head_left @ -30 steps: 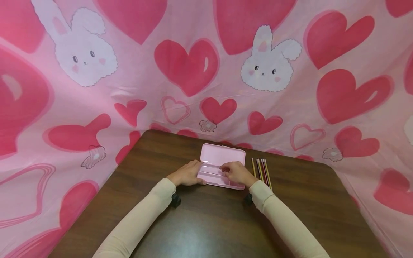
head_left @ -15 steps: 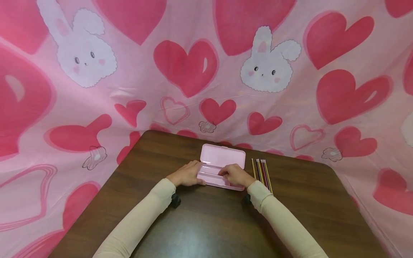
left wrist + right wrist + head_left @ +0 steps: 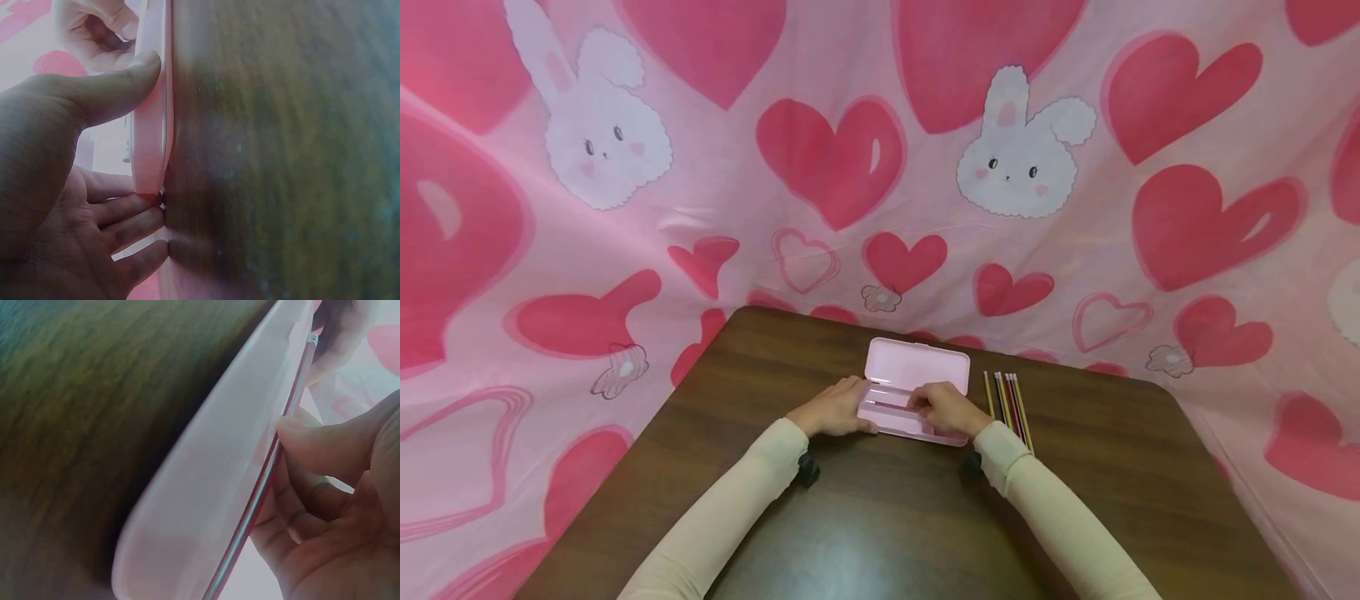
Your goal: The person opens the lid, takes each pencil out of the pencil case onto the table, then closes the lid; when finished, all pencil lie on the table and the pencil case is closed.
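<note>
A pink pencil case [image 3: 917,367] lies on the table with its lid raised at the back. My left hand [image 3: 835,407] holds its left end. In the left wrist view the thumb [image 3: 140,69] is on the case's front wall, and the other fingers are at its end, tips at the tabletop. Over the tray my right hand [image 3: 947,407] pinches a dark red pencil [image 3: 250,509] between thumb and fingers. The pencil runs lengthwise along the case, its eraser end toward the left hand. Part of the tray's right side is hidden by the right hand.
Several pencils [image 3: 1015,408], yellow, dark and red, lie side by side right of the case, their lower ends partly behind the right sleeve. The brown wooden table [image 3: 865,517] meets a pink cloth [image 3: 940,250] with hearts and rabbits at the back.
The right hand has lowered into the case and its fingers have closed in. A red pencil now shows left of its fingertips. The left hand stays at the case's end.
</note>
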`<state>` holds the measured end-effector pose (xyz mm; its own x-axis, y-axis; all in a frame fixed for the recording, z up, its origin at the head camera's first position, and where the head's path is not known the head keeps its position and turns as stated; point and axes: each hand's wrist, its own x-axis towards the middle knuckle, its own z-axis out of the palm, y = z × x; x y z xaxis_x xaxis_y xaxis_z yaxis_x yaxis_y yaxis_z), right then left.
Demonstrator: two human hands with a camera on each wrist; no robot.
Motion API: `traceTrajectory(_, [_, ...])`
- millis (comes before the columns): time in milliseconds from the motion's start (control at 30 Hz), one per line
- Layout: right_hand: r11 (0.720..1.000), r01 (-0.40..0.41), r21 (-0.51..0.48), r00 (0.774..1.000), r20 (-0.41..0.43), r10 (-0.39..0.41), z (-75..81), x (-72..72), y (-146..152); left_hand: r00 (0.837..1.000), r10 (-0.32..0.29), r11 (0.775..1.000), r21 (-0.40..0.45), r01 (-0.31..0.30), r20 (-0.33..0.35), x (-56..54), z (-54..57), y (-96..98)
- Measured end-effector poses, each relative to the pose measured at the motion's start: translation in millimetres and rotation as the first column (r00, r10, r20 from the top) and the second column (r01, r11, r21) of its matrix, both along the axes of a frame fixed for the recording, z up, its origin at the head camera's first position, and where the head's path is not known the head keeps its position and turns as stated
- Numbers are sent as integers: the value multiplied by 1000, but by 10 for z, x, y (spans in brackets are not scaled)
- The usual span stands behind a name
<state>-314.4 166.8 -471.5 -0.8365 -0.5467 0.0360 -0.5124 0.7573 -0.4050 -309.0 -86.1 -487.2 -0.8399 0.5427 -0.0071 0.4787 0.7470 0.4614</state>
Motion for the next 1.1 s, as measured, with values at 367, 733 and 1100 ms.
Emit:
traceTrajectory(367, [979,78,-188,979,-173,-111,126,-3,146,1000,-9,1000,-17,9,-20,-13,-32,16])
traceTrajectory(733, [879,241,-411,887,-273,-371,613,-8,562,1000,-5,1000,-3,5,-4,-14,-22,13])
traceTrajectory(1100, [808,325,-492,815,-288,-503,898,61,1060,1000,2,1000,-13,-2,-8,-10,-27,18])
